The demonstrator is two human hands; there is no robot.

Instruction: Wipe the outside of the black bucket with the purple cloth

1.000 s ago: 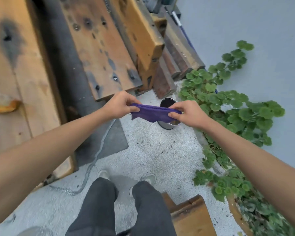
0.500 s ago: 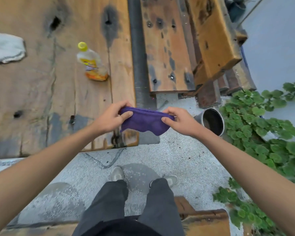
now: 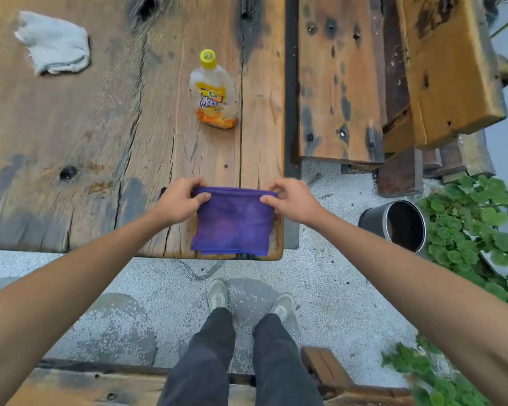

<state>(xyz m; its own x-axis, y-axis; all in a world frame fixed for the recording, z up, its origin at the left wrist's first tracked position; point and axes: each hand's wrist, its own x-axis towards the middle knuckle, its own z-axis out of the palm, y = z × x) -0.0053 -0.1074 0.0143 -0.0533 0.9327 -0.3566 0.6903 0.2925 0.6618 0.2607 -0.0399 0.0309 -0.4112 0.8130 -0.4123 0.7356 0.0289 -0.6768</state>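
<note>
The purple cloth (image 3: 232, 222) is folded into a square and lies on the near right corner of the wooden table (image 3: 100, 142). My left hand (image 3: 179, 200) pinches its far left corner and my right hand (image 3: 291, 202) pinches its far right corner. The black bucket (image 3: 393, 225) stands on the gravel ground to the right of the table, tilted toward the camera so its dark inside shows. Both hands are well away from the bucket.
A bottle with a yellow cap (image 3: 213, 92) stands on the table beyond the cloth, and a grey rag (image 3: 55, 43) lies at the far left. Stacked wooden planks (image 3: 393, 83) lie at the back right. Green plants (image 3: 475, 227) crowd the bucket's right side.
The view has swung left from the bucket to the table. The cloth, held stretched in the air before, now lies flat on the table corner with both hands still on its far edge.
</note>
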